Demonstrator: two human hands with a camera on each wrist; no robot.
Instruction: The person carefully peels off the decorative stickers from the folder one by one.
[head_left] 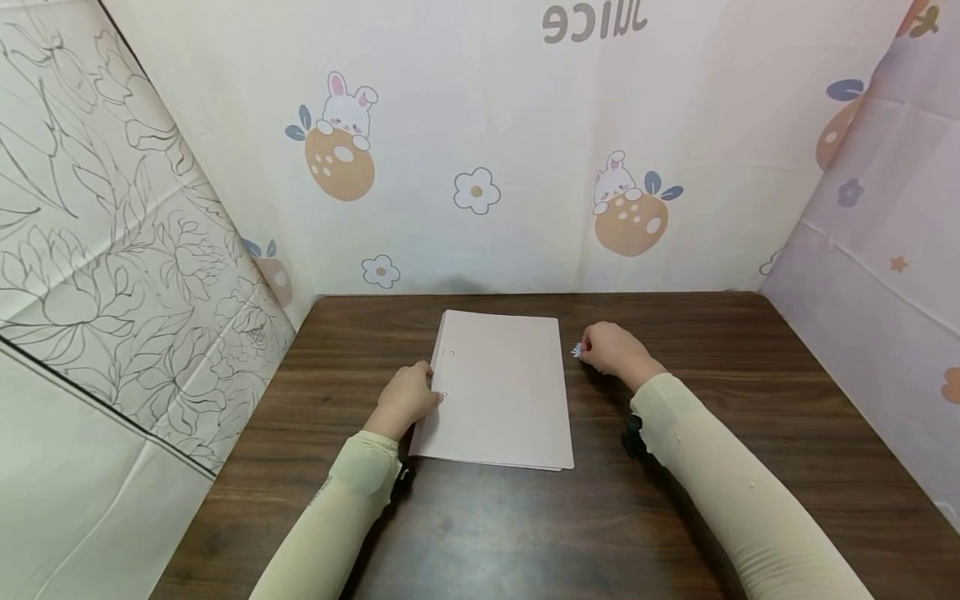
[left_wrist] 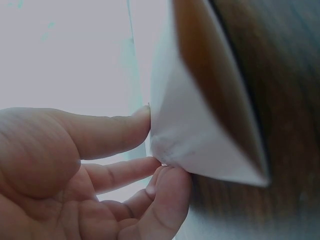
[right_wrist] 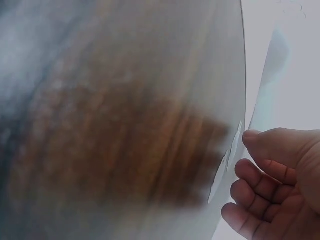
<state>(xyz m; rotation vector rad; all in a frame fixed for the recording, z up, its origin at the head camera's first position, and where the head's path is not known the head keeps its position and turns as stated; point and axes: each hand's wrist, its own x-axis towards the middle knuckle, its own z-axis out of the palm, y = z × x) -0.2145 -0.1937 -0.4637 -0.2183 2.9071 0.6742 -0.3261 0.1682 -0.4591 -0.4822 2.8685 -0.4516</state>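
Note:
A pale, cream folder (head_left: 504, 387) of folded paper or thin card lies on the table, with small holes along its left side. My left hand (head_left: 405, 398) grips that side, thumb on top and fingers at the edge. In the left wrist view the thumb (left_wrist: 125, 132) presses the face, while a gap shows between the folder's layers (left_wrist: 195, 120). To the right of the folder, my right hand (head_left: 613, 348) is close over the table, fingertips right at small pale-blue and white pieces (head_left: 577, 351). The right wrist view shows these as thin white slivers (right_wrist: 217, 177) beside loosely bent, separated fingers (right_wrist: 250, 192).
The dark wooden table (head_left: 487, 533) reaches back to a printed curtain (head_left: 480, 108) with rabbits, fruit and flowers. A floral sheet (head_left: 97, 233) hangs on the left, and another printed cloth (head_left: 885, 208) on the right. Dark wrist cameras sit under both sleeves (head_left: 742, 475).

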